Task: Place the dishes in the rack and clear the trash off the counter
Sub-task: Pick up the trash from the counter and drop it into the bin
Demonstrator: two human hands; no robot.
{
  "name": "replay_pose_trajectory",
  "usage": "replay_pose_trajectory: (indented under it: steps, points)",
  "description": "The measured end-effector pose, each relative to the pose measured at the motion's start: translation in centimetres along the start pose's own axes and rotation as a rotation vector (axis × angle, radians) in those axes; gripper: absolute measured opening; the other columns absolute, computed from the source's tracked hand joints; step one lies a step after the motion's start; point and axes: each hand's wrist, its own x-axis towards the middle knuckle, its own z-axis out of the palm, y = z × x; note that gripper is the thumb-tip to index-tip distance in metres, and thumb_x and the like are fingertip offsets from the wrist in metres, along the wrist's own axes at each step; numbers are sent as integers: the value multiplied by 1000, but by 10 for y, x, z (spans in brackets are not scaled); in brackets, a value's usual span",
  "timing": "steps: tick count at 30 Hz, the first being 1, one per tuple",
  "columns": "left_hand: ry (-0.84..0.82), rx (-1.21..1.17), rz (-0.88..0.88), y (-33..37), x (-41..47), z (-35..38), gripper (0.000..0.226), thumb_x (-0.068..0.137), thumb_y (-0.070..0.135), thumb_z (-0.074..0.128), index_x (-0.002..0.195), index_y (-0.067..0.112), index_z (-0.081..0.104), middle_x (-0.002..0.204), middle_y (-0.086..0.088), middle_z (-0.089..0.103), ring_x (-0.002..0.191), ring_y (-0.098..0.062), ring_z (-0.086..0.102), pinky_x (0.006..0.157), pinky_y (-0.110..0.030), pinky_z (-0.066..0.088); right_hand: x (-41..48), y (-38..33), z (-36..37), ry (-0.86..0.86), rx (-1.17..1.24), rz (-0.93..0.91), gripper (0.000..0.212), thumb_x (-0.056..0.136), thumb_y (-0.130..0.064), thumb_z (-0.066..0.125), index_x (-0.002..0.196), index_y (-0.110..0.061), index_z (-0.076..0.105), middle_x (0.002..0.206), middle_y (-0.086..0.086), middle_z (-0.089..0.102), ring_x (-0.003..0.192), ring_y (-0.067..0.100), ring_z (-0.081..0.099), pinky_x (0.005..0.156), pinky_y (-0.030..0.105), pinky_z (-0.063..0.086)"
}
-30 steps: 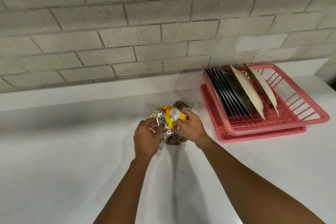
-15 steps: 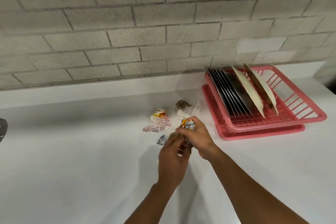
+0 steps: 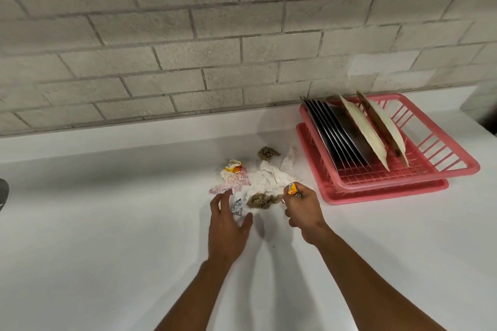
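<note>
A pile of trash lies on the white counter (image 3: 107,236): a pink wrapper (image 3: 231,183), a yellow and white wrapper (image 3: 233,166), crumpled white tissue (image 3: 271,180), two brown wads (image 3: 262,200) (image 3: 267,153) and a small silver foil piece (image 3: 237,207). My right hand (image 3: 302,209) is closed around a crumpled yellow and silver wrapper (image 3: 292,188), just right of the pile. My left hand (image 3: 227,226) hovers with fingers spread over the foil piece, holding nothing. The pink dish rack (image 3: 454,161) at the right holds several upright metal plates (image 3: 338,137) and two cream plates (image 3: 363,131).
A grey brick wall (image 3: 215,35) runs behind the counter, with a raised white ledge at its foot. The rack stands on a pink drip tray (image 3: 390,193). A dark object (image 3: 3,193) shows at the far left edge.
The yellow wrapper was held between both hands; now only my right hand grips it. My left hand has let go, opened and moved left over the foil piece.
</note>
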Motion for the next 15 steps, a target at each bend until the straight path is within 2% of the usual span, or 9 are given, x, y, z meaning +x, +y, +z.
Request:
replay_pose_trajectory:
  steps: [3, 6, 8, 11, 15]
  points:
    - [-122, 149, -11, -2, 21, 1, 79, 86, 48, 73, 152, 25, 37, 151, -4, 39, 130, -25, 51, 95, -37, 50, -2, 1, 1, -12, -4, 19, 23, 92, -14, 52, 71, -20, 56, 68, 6, 49, 53, 19, 33, 44, 23, 23]
    - [-147, 218, -15, -1, 30, 5, 65, 89, 39, 72, 147, 21, 45, 141, -9, 53, 125, -30, 55, 99, -38, 46, -5, 1, -2, -38, 5, 36, 23, 90, -13, 52, 69, -21, 54, 67, 4, 49, 50, 17, 31, 44, 22, 21]
    - [-126, 205, -46, -2, 31, 5, 53, 90, 31, 72, 139, 20, 54, 128, -9, 61, 117, -31, 60, 94, -35, 46, -8, -1, -5, -47, 11, 42, 24, 86, -12, 52, 66, -24, 54, 65, 2, 49, 48, 16, 29, 45, 22, 20]
    - [-90, 218, -40, -2, 27, 3, 26, 90, 21, 70, 116, 19, 66, 105, -6, 65, 103, -30, 64, 80, -32, 43, -12, -3, -16, -55, 27, 34, 30, 85, -10, 51, 59, -26, 53, 63, 0, 48, 48, 16, 27, 47, 23, 18]
    - [-6, 215, -96, -5, 19, -2, 14, 93, 17, 67, 106, 15, 69, 102, -5, 71, 103, -27, 64, 83, -34, 46, -23, 0, -30, -63, 36, 24, 24, 82, -10, 53, 63, -23, 50, 64, 0, 46, 51, 17, 26, 48, 24, 17]
